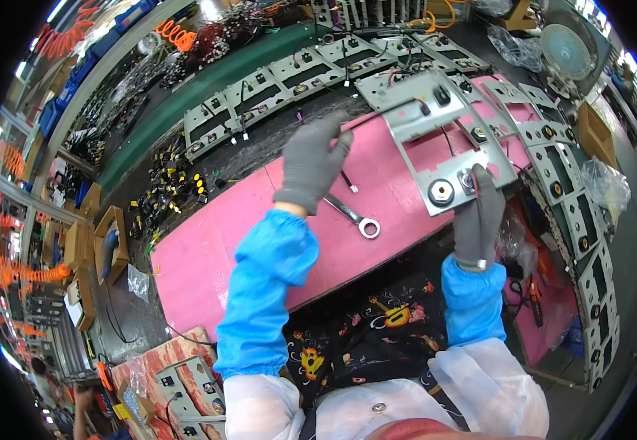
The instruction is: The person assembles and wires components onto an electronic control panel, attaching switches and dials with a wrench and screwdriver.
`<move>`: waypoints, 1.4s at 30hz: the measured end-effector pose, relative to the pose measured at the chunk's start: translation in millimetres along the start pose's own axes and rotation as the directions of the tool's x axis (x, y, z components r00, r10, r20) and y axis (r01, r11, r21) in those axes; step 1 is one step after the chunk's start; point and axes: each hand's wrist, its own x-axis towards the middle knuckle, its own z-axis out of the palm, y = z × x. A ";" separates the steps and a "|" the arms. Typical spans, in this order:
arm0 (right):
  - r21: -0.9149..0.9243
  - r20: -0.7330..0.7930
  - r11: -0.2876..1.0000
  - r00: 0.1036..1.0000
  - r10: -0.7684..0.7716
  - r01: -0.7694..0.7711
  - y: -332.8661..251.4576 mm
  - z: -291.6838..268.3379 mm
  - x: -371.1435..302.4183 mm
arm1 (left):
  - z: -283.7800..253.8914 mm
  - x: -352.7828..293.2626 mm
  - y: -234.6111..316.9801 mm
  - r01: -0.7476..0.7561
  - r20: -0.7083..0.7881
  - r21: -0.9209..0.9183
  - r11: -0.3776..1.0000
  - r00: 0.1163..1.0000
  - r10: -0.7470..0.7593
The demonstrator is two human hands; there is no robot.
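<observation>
A grey metal panel [415,130] with cut-outs lies tilted on the pink work surface. It carries a round black-and-white fitting [441,193] and other small parts. My right hand [481,216], in a grey glove, grips its near edge, fingertips against a small round metal fitting. My left hand [315,161], also gloved, is closed around a black cable [386,113] that runs to the panel's upper part. Below that hand, a short dark lead ends in a white plug [353,188]. A ring spanner [367,227] lies on the pink sheet close by.
Several similar panels [278,77] form a row behind the pink surface [216,242], and more [559,172] curve down the right side. Small black-and-yellow parts [171,180] are heaped at left. A fan [566,50] stands at far right. Pliers [535,301] lie at lower right.
</observation>
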 end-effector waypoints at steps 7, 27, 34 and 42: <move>0.068 -0.041 0.953 0.954 0.298 -0.295 -6.5 4.2 -16.9 | 38.6 -17.5 -38.4 0.033 0.205 0.440 0.897 0.969 -0.137; 0.013 0.261 0.753 0.729 0.632 -0.658 101.1 83.9 51.8 | 4.9 -101.0 -51.7 0.316 -0.187 0.197 0.928 0.941 -0.281; -0.488 0.352 0.851 0.936 -0.012 0.195 -8.5 -68.7 140.4 | 4.1 -95.1 -38.4 0.384 -0.211 -0.001 0.923 0.903 -0.375; -0.916 0.390 -0.192 0.891 -0.233 0.351 -41.9 -79.5 284.2 | -2.3 -93.9 -30.3 0.130 -0.147 0.306 0.943 0.985 -0.087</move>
